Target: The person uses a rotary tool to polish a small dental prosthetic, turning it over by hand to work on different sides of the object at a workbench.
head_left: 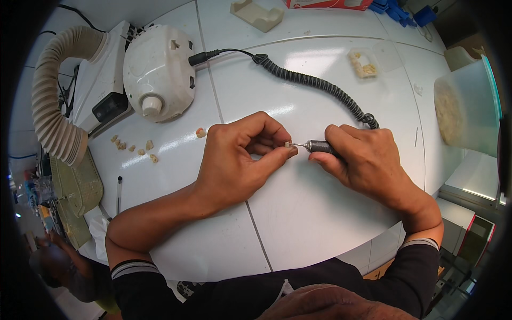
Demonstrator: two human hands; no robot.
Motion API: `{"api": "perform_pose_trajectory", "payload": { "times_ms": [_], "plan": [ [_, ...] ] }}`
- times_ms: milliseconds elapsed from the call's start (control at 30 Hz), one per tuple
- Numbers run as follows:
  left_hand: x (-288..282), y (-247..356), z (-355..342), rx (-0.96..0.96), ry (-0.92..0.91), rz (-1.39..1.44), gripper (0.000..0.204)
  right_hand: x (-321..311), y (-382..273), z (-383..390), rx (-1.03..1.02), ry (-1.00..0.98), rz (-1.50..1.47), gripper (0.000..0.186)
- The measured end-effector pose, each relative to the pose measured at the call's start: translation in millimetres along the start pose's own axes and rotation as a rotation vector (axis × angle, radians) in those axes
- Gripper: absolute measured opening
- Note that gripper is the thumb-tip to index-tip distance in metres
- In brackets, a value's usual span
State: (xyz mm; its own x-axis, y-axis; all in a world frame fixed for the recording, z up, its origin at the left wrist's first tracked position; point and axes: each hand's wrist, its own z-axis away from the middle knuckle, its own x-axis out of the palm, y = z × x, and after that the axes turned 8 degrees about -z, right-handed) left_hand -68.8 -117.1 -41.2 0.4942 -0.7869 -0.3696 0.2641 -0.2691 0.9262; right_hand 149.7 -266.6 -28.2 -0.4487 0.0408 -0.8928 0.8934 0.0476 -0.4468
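Between the thumb and fingertips of my left hand [237,160] is a small tooth-coloured piece [288,144], mostly covered by the fingers. My right hand [370,160] grips a dark rotary handpiece [321,146], its thin metal bur pointing left. The bur's tip meets the small piece or sits right beside it; I cannot tell which. A coiled black cord [314,82] runs from behind my right hand to the white motor control box [160,74] at the far left. Left of my left hand, several loose tooth-like pieces [149,144] lie on the white table, and one pinkish piece [200,133] is closer.
A ribbed beige hose [48,96] arches at the left, above a greenish basket [80,186]. A pen [119,194] lies near my left forearm. A small clear box [364,64] holds yellowish pieces. At right stands a translucent bin [466,104]. Another person [58,261] is at lower left.
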Motion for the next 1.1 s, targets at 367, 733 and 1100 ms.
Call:
{"api": "perform_pose_trajectory", "payload": {
  "times_ms": [367,733,1100],
  "plan": [
    [0.9,-2.5,-0.3,0.024,-0.002,-0.033,0.015,-0.6,1.2,0.3,-0.015,-0.01,-0.005,0.048],
    [1.9,-5.0,1.3,0.004,-0.035,0.014,0.016,0.5,1.4,0.1,-0.013,0.017,0.006,0.048],
    [1.4,-3.4,0.8,0.022,-0.023,-0.003,0.016,-0.2,1.3,-0.2,-0.012,0.01,-0.006,0.049]
  ]
}}
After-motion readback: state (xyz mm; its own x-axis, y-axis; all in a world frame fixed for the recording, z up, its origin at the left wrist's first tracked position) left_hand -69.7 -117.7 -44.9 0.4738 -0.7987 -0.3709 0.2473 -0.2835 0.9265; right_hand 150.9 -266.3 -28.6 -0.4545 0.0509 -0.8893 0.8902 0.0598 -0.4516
